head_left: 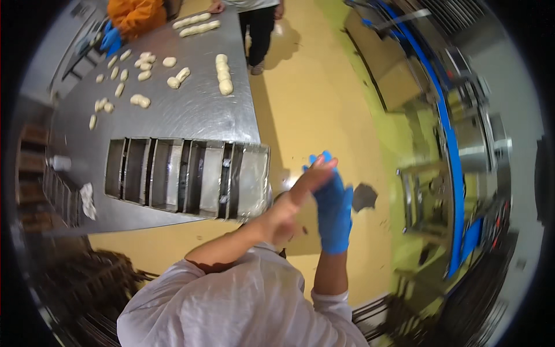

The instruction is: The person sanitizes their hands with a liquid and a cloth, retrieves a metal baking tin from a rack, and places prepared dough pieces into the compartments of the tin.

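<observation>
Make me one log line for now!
right hand: blue-gloved; left hand: bare, close by; metal tins: on table; dough pieces: on table

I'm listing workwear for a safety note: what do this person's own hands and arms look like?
The left hand is bare, though blurred; the right hand wears a blue glove with its cuff around the wrist. Pale, whitish sleeves end near the elbows, leaving the forearms bare below them.
</observation>
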Tool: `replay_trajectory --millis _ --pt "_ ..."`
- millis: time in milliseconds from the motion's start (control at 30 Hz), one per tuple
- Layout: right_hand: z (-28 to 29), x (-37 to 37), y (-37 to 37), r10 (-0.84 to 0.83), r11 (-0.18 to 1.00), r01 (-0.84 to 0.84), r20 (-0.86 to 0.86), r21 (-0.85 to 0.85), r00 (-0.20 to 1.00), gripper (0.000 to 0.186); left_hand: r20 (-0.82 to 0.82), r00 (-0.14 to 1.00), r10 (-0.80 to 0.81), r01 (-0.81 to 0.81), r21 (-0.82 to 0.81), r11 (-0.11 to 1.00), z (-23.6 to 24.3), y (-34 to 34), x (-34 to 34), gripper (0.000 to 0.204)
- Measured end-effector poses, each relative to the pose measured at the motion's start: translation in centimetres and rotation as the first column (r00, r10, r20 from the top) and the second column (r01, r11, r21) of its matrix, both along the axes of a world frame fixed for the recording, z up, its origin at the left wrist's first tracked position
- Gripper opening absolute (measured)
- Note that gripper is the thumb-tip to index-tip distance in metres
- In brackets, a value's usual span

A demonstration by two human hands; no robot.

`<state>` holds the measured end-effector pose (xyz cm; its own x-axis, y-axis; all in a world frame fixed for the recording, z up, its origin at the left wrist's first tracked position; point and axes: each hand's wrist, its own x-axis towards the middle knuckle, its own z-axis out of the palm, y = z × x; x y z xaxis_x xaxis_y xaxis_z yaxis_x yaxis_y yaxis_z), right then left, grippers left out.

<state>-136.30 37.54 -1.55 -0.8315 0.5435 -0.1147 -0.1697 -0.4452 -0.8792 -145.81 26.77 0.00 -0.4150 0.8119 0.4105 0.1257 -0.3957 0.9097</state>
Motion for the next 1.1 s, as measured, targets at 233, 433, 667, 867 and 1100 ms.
replay_trajectory --millis 233,433,667,867,1100 --pt "0.0 -7.8 9.9 0.316 0.327 -0.281 0.176 0.902 0.932 0.064 0.861 0.411 0.299 -0.126 -0.271 0.954 -4.3 10.6 -1.9 0.071" --pt "-15.9 -18.0 18.8 0.399 0.492 -0.692 0.570 0.528 0.719 0.048 0.835 0.409 0.368 -0.626 -0.037 0.779 0.1 8.8 -6.1 0.054" --pt "-13.8 -32.0 20.7 0.630 0.562 -0.806 0.537 0.184 0.561 0.059 0.885 0.459 -0.081 -0.803 0.452 0.389 -7.5 7.6 -10.7 0.069" --pt "-14.1 -44.2 17.8 0.832 0.513 -0.857 0.218 0.047 0.510 0.063 0.968 0.252 0.002 -0.942 0.245 0.230 -1.1 10.3 -16.6 0.086" --pt "-14.1 -57.5 14.8 0.870 0.427 -0.861 0.134 0.277 0.475 0.036 0.974 -0.107 0.201 -0.994 -0.111 0.010 -4.7 11.0 -27.0 0.057"
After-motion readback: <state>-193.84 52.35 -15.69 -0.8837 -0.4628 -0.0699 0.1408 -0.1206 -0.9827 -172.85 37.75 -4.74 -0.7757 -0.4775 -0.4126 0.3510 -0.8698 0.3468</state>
